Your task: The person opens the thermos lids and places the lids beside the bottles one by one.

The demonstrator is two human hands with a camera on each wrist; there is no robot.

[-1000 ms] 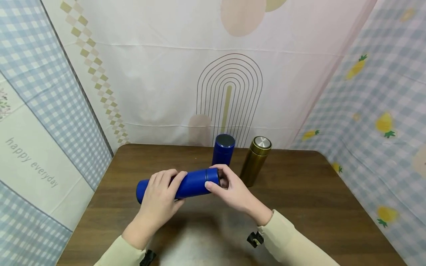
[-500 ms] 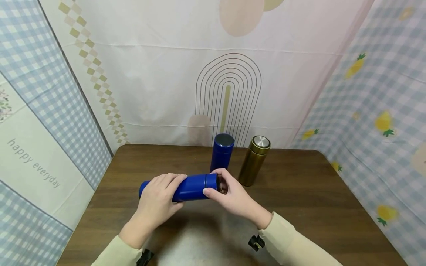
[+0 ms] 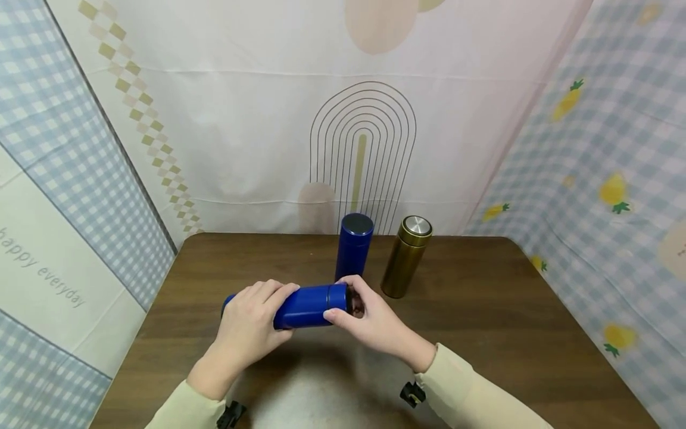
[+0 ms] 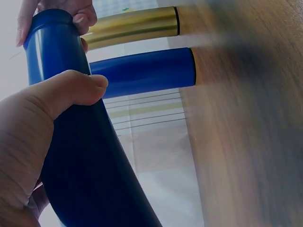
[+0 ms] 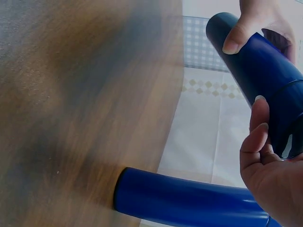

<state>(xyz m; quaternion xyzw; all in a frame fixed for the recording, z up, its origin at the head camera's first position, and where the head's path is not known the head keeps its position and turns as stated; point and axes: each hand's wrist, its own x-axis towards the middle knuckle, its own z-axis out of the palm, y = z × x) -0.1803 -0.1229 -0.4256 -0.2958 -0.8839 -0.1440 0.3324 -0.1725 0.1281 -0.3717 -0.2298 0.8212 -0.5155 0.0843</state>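
A blue thermos flask is held sideways above the table in the head view, its capped end to the right. My left hand grips its body from above, the thumb lying across it in the left wrist view. At the cap end, my right hand holds the lid between thumb and fingers, as the right wrist view shows on the cap. Just behind stands a second blue thermos, upright, its base hidden by the held flask and right hand. To its right is an upright gold thermos with a silver-topped lid.
The wooden table has its back edge against a white patterned cloth. Blue checked cloths hang on both sides, the right-hand cloth printed with pineapples. A black strap piece sits at the right cuff.
Both hands have lowered the held flask slightly, and it lies closer to level. My grip at both ends stays much the same. The two standing flasks have not moved.
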